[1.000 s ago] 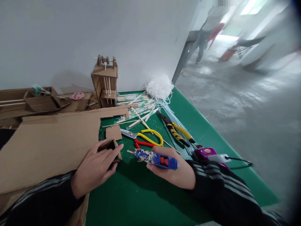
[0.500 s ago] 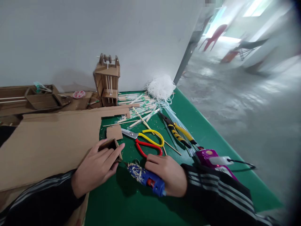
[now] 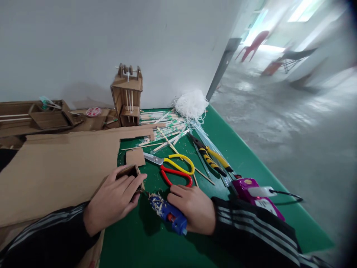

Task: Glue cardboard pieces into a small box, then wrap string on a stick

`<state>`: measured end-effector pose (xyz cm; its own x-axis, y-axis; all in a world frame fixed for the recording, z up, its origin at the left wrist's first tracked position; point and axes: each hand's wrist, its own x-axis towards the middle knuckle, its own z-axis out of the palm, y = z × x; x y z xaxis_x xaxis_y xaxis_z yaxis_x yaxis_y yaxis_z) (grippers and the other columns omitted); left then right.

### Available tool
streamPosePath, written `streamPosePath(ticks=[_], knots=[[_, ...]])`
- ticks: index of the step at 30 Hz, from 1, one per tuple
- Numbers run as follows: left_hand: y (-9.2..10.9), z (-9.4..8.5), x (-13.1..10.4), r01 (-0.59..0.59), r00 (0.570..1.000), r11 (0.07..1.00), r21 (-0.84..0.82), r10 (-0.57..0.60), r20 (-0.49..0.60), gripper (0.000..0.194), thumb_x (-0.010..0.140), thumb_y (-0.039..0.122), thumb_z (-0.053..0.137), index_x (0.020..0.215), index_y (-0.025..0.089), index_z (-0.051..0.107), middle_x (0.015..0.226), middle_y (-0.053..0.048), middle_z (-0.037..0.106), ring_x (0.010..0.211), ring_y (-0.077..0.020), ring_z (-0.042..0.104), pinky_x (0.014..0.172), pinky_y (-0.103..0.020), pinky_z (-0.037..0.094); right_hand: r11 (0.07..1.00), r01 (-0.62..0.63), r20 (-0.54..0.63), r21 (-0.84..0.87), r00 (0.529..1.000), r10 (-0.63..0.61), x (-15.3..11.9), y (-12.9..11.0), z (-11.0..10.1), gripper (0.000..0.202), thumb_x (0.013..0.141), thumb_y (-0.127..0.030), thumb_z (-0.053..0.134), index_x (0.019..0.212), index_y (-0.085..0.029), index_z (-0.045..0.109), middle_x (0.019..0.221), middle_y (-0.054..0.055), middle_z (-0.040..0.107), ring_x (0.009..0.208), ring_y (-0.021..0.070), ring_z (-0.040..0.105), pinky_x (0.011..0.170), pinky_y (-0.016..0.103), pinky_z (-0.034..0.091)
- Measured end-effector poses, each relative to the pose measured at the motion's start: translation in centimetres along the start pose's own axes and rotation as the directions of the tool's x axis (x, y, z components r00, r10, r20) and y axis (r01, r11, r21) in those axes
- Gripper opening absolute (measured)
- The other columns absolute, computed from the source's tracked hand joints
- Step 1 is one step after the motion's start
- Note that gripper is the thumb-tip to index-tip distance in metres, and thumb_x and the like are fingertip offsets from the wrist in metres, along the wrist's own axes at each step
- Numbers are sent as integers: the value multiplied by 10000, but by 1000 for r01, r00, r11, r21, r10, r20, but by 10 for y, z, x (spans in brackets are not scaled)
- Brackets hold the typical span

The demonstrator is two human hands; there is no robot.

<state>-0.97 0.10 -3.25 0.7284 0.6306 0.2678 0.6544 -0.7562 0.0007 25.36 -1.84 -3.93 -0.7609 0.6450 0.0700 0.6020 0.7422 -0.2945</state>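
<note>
My left hand [image 3: 117, 197] is closed around a small open cardboard box [image 3: 133, 172], its fingers over the near side. In my right hand [image 3: 192, 208] is a blue hot glue gun [image 3: 167, 214], its front coated with bits of debris. The gun's nozzle points left and meets, or nearly meets, the lower right corner of the box; I cannot tell which. A small cardboard square [image 3: 135, 157] lies just beyond the box. Beyond my right hand are scissors [image 3: 178, 169] with one yellow and one red handle.
A large cardboard sheet [image 3: 69, 163] covers the table's left side. Pliers [image 3: 210, 156], wooden sticks [image 3: 164, 126], white string [image 3: 191, 106] and a purple device with a cord [image 3: 251, 190] lie to the right. A cardboard tower [image 3: 128, 95] stands against the wall.
My right hand has moved slightly left with the glue gun, bringing the nozzle closer to the box corner. My left hand and the box have barely moved.
</note>
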Motion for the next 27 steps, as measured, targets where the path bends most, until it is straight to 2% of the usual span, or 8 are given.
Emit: streamPosePath(ticks=[5,9,11,17,23,27], knots=[[0,-1,0,-3,1000,1000,0,3,11,406,928,170,446,1331,127,465,1002,-72,692,896,-214,649,1083,-503,328,985,66,-34,-159,997,-73,-3,2,-9,225,878,-428,554,860,-206,527,887,38,599,703,166,516,538,326,228],[1,-1,0,-1,1000,1000,8,1,5,404,922,170,451,1323,122,469,976,-75,689,904,-227,644,1074,-504,333,932,63,-123,-358,986,-113,-2,2,-16,110,955,-219,487,852,-218,527,866,12,606,661,145,473,586,335,212],[0,-1,0,-2,1000,1000,6,2,5,404,919,168,457,1320,119,472,988,-78,688,910,-229,645,1079,-503,326,913,58,-138,-403,983,-123,-1,2,-16,102,958,-183,478,879,-222,530,863,4,613,639,139,454,587,339,193],[0,0,0,-4,1000,1000,-1,4,0,405,914,154,467,1317,113,478,1000,-81,685,952,-238,641,1098,-496,301,893,143,-92,-428,975,-201,5,7,-10,49,940,-197,508,911,-221,539,811,-8,605,638,145,454,572,347,169],[-1,2,-1,-10,1000,1000,-3,10,11,413,918,148,464,1329,110,460,989,-70,683,881,-218,640,1086,-495,314,886,232,-32,-403,963,-267,9,8,-14,75,940,-211,492,907,-212,559,806,3,602,640,145,456,562,348,187],[-1,2,-1,-9,1000,1000,-3,9,14,410,928,163,455,1336,123,458,997,-73,686,887,-220,644,1086,-501,317,886,240,-11,-396,964,-267,12,8,-15,95,949,-199,479,896,-209,557,813,1,595,643,145,459,559,338,184]])
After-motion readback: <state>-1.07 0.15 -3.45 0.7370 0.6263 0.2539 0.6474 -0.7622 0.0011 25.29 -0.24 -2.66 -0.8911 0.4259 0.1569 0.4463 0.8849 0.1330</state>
